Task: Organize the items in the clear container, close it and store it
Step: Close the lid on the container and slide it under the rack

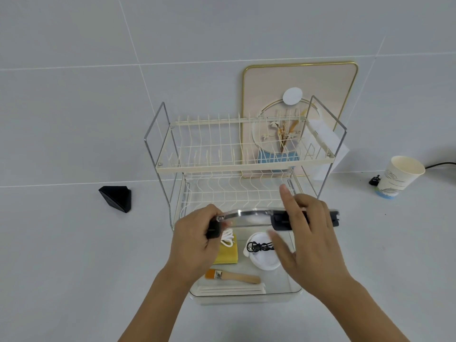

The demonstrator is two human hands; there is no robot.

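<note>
Two bare forearms reached in from the near edge toward one clear rectangular plastic container (pixel 293 291), which sat on the pale countertop (pixel 61 267) just below the fingers, its long axis running away from the camera toward a cream two-tier wire dish rack (pixel 241 154). One clear lid with black latches (pixel 254 214) was raised across the far end of the container, its long axis lying left to right, edge-on to the camera. The left hand (pixel 195 240) had its fingers curled closed around the lid's left end and its black latch. The right hand (pixel 308 240) was spread wide, fingers splayed, lying over the lid's right part by another black latch; whether it gripped the lid could not be told.

Under the fingers, inside the container, lay one yellow sponge block (pixel 228 255) with one coil of white cord (pixel 227 236) on it, one round white case (pixel 262 257) carrying one bundled black cable (pixel 260 246), one wooden-handled brush with orange bristles (pixel 233 276) pointing left to right, and a few white flat strips (pixel 232 290) along the near wall.

Well left of the fingers sat one black triangular block (pixel 116 198); well right stood one white paper cup (pixel 399 176). Beyond the rack leaned one gold-rimmed pink picture panel (pixel 296 77).
</note>
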